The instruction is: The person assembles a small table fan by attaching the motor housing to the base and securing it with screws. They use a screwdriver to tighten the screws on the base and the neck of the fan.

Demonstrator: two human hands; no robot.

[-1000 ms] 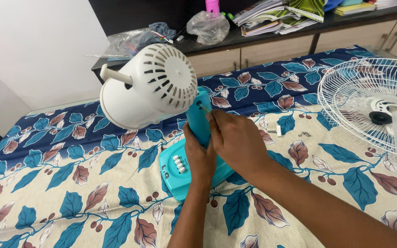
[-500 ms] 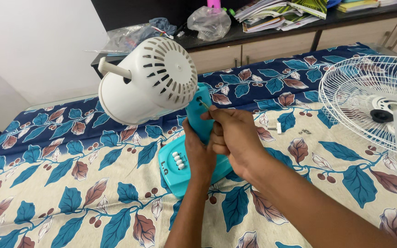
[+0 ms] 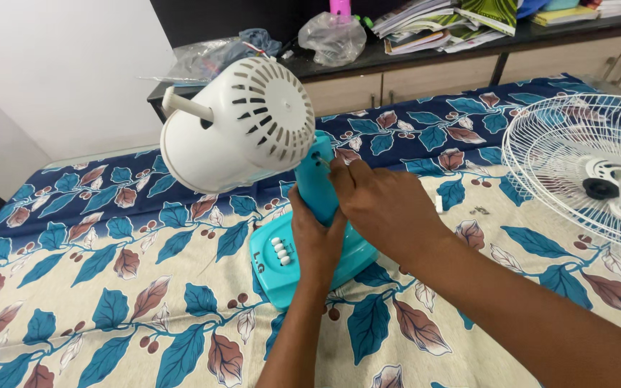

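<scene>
Left hand [image 3: 315,241] around turquoise fan neck [image 3: 318,185], right hand [image 3: 382,205] beside it.

Table fan [image 3: 303,215] stood upright on bed: turquoise base and neck, white vented motor housing [image 3: 242,126] tilted back, bare shaft pointing left, guard and blades off.

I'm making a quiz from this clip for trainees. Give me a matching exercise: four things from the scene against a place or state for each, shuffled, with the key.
Things:
1. left hand
2. white motor housing
3. wire fan guard
4. plastic bag

Places or states:
A. lying flat on the leaf-print cloth
B. on the dark counter behind
C. gripping the turquoise neck
D. tilted atop the turquoise stand

Pairs: 1-C, 2-D, 3-A, 4-B
</scene>
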